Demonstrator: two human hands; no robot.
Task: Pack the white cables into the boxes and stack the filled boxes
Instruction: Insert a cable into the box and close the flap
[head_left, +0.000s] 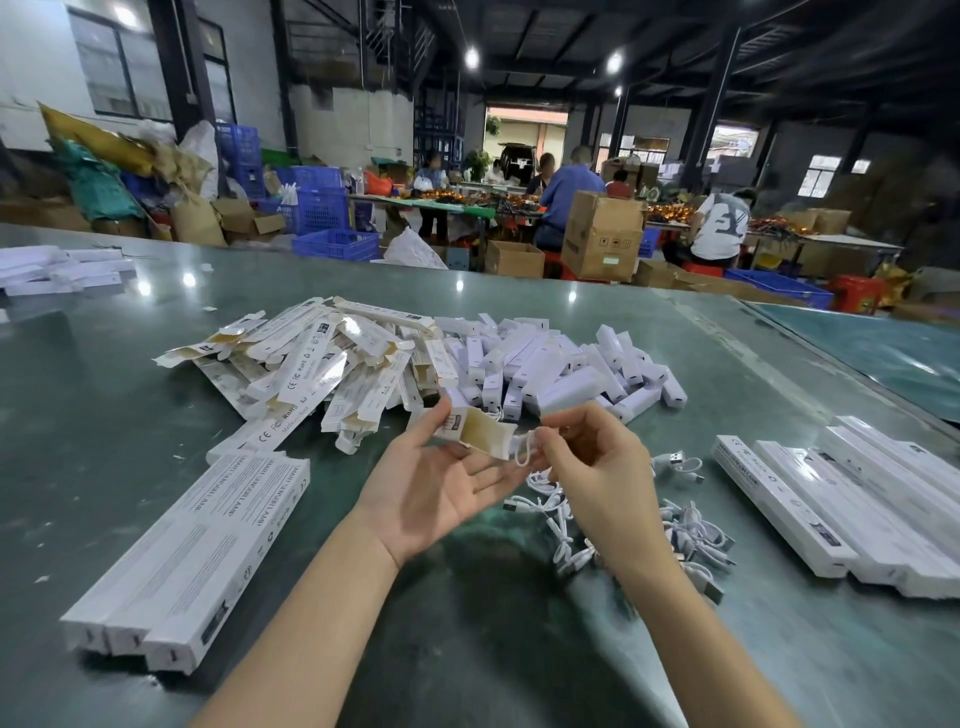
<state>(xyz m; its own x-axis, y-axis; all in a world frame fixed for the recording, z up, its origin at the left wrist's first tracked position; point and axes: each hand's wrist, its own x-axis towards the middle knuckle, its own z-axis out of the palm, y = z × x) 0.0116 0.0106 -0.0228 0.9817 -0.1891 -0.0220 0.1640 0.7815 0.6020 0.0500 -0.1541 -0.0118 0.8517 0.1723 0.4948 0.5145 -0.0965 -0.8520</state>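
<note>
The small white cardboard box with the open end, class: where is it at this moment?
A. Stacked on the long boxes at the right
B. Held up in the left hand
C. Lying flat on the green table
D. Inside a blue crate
B: the small white cardboard box sits in the fingers of the left hand, above the green table, while the right hand pinches a coiled white cable at its open end.

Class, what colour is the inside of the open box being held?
Tan-brown inside the open box, head view.
</note>
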